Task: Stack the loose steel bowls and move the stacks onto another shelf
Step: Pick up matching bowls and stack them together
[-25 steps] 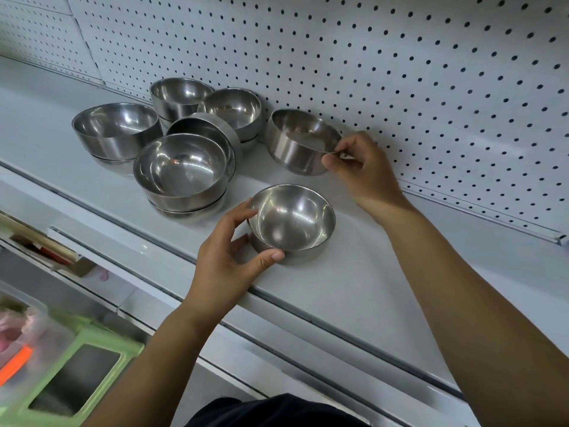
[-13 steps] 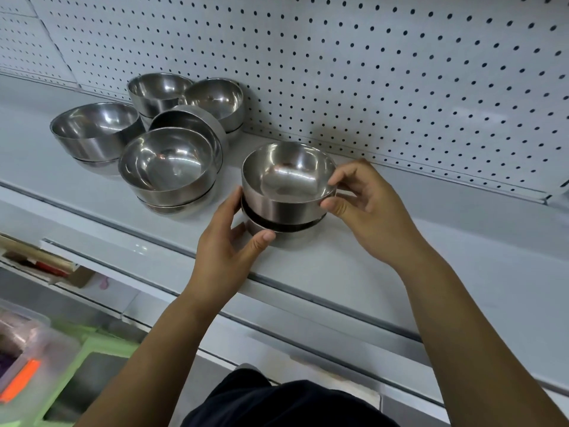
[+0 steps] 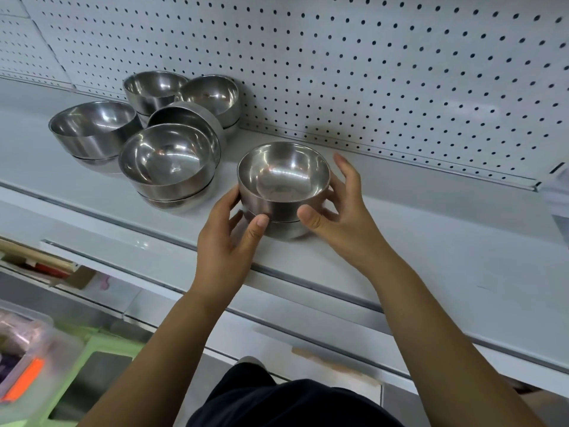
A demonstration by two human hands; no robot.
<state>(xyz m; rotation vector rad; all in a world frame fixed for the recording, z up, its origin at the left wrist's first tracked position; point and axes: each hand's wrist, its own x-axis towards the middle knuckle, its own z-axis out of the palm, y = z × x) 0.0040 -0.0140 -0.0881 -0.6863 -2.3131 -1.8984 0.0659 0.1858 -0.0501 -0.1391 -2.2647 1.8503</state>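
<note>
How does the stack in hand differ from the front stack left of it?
The left hand and right hand hold the near stack; neither touches the left stack. A tilted bowl leans on the left stack; the near stack stands apart. Both steel, upright, on one shelf.

- The lower bowl [image 3: 288, 231] of the two-bowl stack [image 3: 277, 211] shows only as a band beneath the thumbs. The upper bowl [image 3: 283, 180] covers its inside.
- The left hand's [image 3: 226, 248] fingertips pass out of sight behind the stack's left wall. The right hand's [image 3: 341, 223] lower fingers are partly hidden behind its right wall.
- Left of the left fingers, a tilted bowl [image 3: 191, 114] is half hidden behind the front stack [image 3: 167, 161].
- Well below the left fingers, a clear box [image 3: 46, 349] is blurred and cut by the left edge. Its contents, an orange patch [image 3: 26, 380] among them, cannot be told.
- A dark garment [image 3: 292, 405] runs off the bottom edge.
</note>
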